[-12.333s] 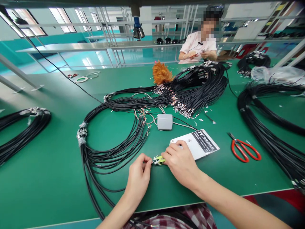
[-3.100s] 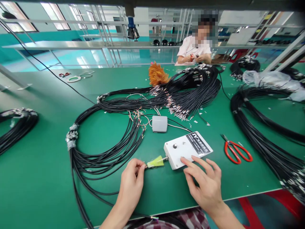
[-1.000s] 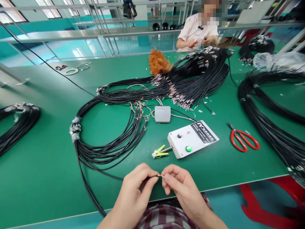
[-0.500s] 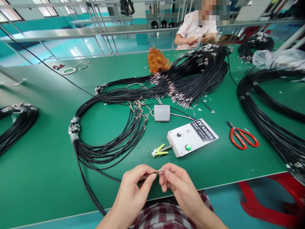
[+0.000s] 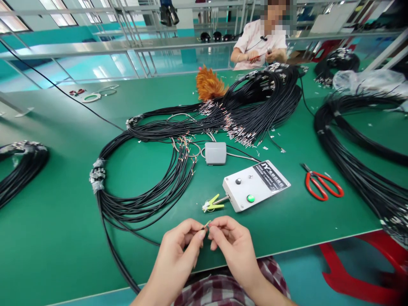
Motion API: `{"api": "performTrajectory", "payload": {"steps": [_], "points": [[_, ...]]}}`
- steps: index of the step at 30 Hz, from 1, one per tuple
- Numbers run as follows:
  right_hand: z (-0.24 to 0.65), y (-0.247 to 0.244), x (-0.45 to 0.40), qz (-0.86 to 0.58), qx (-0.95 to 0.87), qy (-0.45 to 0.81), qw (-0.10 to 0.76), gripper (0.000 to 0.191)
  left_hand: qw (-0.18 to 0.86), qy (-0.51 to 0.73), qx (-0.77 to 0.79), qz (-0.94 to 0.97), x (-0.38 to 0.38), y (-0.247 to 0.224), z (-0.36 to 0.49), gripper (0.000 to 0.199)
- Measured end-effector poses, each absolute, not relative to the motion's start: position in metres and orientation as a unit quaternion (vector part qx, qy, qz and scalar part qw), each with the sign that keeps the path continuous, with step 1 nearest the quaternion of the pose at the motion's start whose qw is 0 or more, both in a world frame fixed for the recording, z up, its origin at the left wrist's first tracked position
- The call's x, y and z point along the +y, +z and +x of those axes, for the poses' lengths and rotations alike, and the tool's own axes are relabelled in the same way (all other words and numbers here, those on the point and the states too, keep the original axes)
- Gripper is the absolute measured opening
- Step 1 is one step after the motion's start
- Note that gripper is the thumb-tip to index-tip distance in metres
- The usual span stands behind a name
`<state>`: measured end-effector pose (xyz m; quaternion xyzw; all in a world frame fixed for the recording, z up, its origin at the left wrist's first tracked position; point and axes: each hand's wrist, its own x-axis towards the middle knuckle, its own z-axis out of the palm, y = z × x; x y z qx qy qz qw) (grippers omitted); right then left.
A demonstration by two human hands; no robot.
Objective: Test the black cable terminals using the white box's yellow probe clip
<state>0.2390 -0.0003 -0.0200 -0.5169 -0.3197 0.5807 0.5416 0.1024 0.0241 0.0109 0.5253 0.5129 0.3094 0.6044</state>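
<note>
My left hand (image 5: 180,250) pinches a black cable (image 5: 145,239) close to its stripped end, thumb against forefinger. Thin coloured inner wires (image 5: 208,224) stick out past those fingertips. My right hand (image 5: 235,246) is closed in a pinch on these wires, almost touching the left. Just beyond both hands lies a yellow-green clip (image 5: 213,205) on the shaft of a white control box (image 5: 240,196) with a lit green button. To the left, a coiled bundle of black cables (image 5: 140,202) is bound with tape, its bare wire ends fanned toward the middle.
A grey pedal-like box (image 5: 215,154) sits behind the control box. Red-handled cutters (image 5: 321,182) lie at the right. More cable bundles (image 5: 264,97) and an orange feathery duster (image 5: 208,85) are farther back. Across the green table (image 5: 63,246) a person (image 5: 259,44) handles something. A red stool (image 5: 353,272) stands below the edge.
My right fingertips have closed in on the wire ends, and the hands are nearer each other. The wires now point more upward. The whole view has shifted slightly.
</note>
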Motion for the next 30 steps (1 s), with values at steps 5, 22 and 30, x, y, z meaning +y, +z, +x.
{"api": "performTrajectory", "payload": {"steps": [5, 22, 30], "points": [[0.239, -0.022, 0.001, -0.504, -0.355, 0.586, 0.525, 0.035, 0.591, 0.356, 0.453, 0.565, 0.029, 0.010, 0.105, 0.019], [0.262, -0.010, 0.009, -0.534, -0.594, 0.449, 0.400, 0.015, 0.595, 0.344, 0.537, 0.489, 0.026, 0.000, 0.108, 0.028], [0.269, -0.015, 0.005, -0.549, -0.644, 0.361, 0.391, 0.015, 0.593, 0.375, 0.538, 0.467, 0.032, -0.002, 0.106, 0.033]]}}
